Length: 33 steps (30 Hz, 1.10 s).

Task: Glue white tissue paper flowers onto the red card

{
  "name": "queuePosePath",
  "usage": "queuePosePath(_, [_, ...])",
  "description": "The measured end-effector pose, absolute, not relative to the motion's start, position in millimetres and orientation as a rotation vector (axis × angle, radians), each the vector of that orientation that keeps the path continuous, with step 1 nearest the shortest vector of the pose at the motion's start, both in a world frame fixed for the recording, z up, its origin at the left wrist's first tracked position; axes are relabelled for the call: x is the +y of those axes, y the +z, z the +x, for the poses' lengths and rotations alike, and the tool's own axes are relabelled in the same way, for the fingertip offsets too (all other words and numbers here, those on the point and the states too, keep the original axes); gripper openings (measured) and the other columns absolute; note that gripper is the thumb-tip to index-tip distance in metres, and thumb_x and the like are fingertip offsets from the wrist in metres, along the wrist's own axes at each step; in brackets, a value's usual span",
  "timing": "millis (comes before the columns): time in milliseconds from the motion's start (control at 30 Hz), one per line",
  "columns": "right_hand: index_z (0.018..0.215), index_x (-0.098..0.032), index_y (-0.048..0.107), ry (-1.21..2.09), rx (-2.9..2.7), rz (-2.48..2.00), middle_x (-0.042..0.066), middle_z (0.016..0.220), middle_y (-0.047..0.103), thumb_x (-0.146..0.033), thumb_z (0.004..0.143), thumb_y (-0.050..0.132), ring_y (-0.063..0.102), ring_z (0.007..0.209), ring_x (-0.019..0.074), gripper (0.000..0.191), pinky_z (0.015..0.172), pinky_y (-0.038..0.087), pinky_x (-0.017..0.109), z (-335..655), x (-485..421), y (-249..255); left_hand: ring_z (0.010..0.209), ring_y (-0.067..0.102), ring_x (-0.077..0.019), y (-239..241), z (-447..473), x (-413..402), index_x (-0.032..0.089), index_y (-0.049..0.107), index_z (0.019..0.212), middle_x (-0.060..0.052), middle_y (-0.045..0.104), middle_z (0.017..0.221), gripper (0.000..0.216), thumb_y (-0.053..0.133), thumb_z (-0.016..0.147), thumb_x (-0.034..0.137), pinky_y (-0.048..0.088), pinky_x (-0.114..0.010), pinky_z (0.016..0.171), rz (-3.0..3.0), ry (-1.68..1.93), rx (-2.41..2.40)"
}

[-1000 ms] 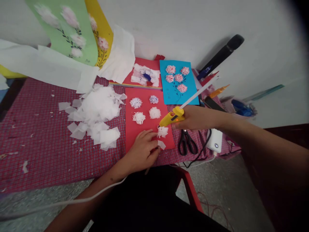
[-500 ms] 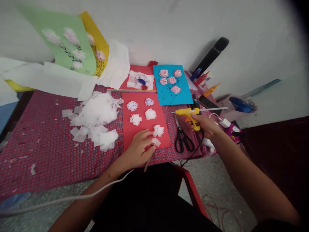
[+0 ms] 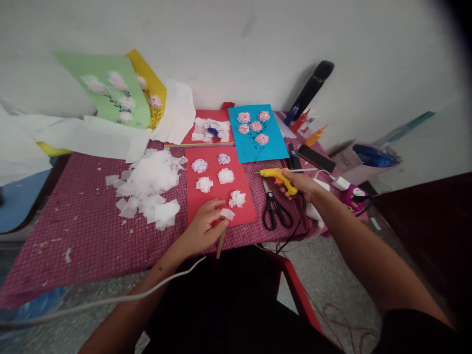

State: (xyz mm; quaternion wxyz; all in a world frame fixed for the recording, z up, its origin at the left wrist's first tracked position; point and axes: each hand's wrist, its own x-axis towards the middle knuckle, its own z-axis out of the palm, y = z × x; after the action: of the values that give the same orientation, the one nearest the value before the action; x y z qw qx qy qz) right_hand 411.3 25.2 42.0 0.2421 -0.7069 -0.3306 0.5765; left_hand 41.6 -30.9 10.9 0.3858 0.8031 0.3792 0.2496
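in the head view, the left hand (image 3: 202,228) rests over the lower part of a red card (image 3: 212,169), and its fingers (image 3: 217,209) are pinched together on a thin wooden stick (image 3: 221,241). a small white tissue square (image 3: 227,214) sits just above those fingers, apparently at the stick's upper end, though the join is hard to make out. it is near a white tissue flower (image 3: 237,199), one of five small tissue flowers on the card; two of them have blue tints. the right hand (image 3: 300,186) is raised over the table's right side, its fingers (image 3: 304,183) curled closed around the handle of a yellow glue gun (image 3: 276,176), clear of the card. black scissors (image 3: 275,211) lie below the glue gun, and a black cable (image 3: 295,231) hangs near them. the table is covered with a red checked cloth (image 3: 73,231). left of the red card lies a heap of white tissue squares (image 3: 153,177). beyond the card are a blue card with pink tissue flowers (image 3: 273,147) and a smaller red card with white tissue (image 3: 221,114). a green card (image 3: 99,88) and a yellow card (image 3: 153,88), both with flowers, lean against the wall behind. a black phone (image 3: 316,158) lies near the blue card.
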Motion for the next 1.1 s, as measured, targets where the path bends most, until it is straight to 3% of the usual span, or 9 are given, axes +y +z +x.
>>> queuePosePath(133, [0.100, -0.015, 0.063, 1.254, -1.290, -2.185, 0.008, 0.070, 0.070, -0.052, 0.110, 0.027, 0.065, 0.052, 0.0171, 0.052, 0.049, 0.050, 0.026, 406, 27, 43, 0.141, 0.050, -0.0280, 12, 42, -30, 0.019, 0.071, 0.090, -0.012, 0.058, 0.145, 0.027, 0.053, 0.102, 0.036, 0.040, -0.052, 0.120, 2.034, 0.616, 0.981])
queuePosePath(267, [0.083, -0.014, 0.066, 0.966, -1.439, -2.386, 0.017, 0.076, 0.072, -0.055, 0.102, 0.049, 0.074, 0.078, 0.0280, 0.048, 0.068, 0.053, 0.033, 401, 31, 57, 0.136, 0.054, -0.0273, 19, 42, -28, 0.018, 0.071, 0.088, -0.013, 0.061, 0.142, 0.028, 0.052, 0.101, 0.035, 0.043, -0.051, 0.117, 1.997, 0.619, 0.969])
queuePosePath(333, [0.080, -0.013, 0.069, 0.585, -1.637, -2.505, 0.022, 0.085, 0.074, -0.056, 0.098, 0.055, 0.073, 0.092, 0.0332, 0.049, 0.078, 0.052, 0.037, 395, 25, 70, 0.133, 0.057, -0.0270, 22, 42, -28, 0.018, 0.071, 0.087, -0.013, 0.063, 0.139, 0.027, 0.053, 0.100, 0.035, 0.045, -0.051, 0.115, 1.963, 0.649, 0.968])
queuePosePath(400, [0.090, -0.013, 0.072, 0.239, -1.833, -2.471, 0.020, 0.092, 0.075, -0.055, 0.098, 0.052, 0.073, 0.093, 0.0329, 0.047, 0.080, 0.051, 0.039, 381, 8, 81, 0.131, 0.058, -0.0265, 25, 42, -28, 0.019, 0.072, 0.088, -0.012, 0.065, 0.135, 0.025, 0.055, 0.099, 0.035, 0.046, -0.050, 0.114, 1.909, 0.686, 0.968])
queuePosePath(467, [0.095, -0.016, 0.073, 0.302, -1.942, -2.186, 0.013, 0.091, 0.076, -0.047, 0.100, 0.050, 0.072, 0.085, 0.0263, 0.038, 0.076, 0.051, 0.035, 358, -20, 85, 0.127, 0.060, -0.0254, 27, 43, -30, 0.020, 0.072, 0.092, -0.010, 0.067, 0.130, 0.022, 0.057, 0.098, 0.035, 0.047, -0.048, 0.113, 1.814, 0.719, 0.956])
queuePosePath(567, [0.101, -0.020, 0.071, 0.675, -1.966, -1.707, 0.006, 0.083, 0.075, -0.037, 0.103, 0.048, 0.071, 0.077, 0.0204, 0.029, 0.073, 0.055, 0.032, 317, -69, 69, 0.113, 0.065, -0.0235, 30, 47, -36, 0.020, 0.072, 0.095, -0.008, 0.072, 0.116, 0.024, 0.059, 0.097, 0.039, 0.051, -0.046, 0.105, 1.545, 0.728, 0.930])
queuePosePath(700, [0.128, -0.031, 0.067, 0.434, -2.107, -1.306, 0.010, 0.120, 0.073, -0.019, 0.099, 0.049, 0.071, 0.104, 0.0232, 0.036, 0.086, 0.059, 0.041, 280, -112, 31, 0.110, 0.067, -0.0243, 32, 58, -47, 0.018, 0.074, 0.096, -0.008, 0.075, 0.108, 0.026, 0.066, 0.092, 0.042, 0.052, -0.046, 0.103, 1.132, 0.784, 0.878])
queuePosePath(833, [0.123, -0.038, 0.071, 0.229, -2.396, -1.096, 0.005, 0.109, 0.075, -0.016, 0.095, 0.051, 0.071, 0.093, 0.0217, 0.041, 0.077, 0.058, 0.037, 272, -113, 20, 0.102, 0.068, -0.0224, 33, 68, -53, 0.017, 0.074, 0.095, -0.008, 0.075, 0.105, 0.025, 0.071, 0.088, 0.041, 0.053, -0.043, 0.097, 0.973, 0.803, 0.867])
queuePosePath(1100, [0.127, -0.027, 0.069, 0.089, -2.103, -0.895, 0.009, 0.110, 0.075, -0.014, 0.095, 0.058, 0.073, 0.095, 0.0212, 0.036, 0.079, 0.061, 0.036, 278, -84, 48, 0.094, 0.069, -0.0196, 42, 60, -49, 0.018, 0.075, 0.094, -0.005, 0.076, 0.096, 0.035, 0.064, 0.094, 0.051, 0.053, -0.036, 0.092, 1.169, 0.692, 0.796])
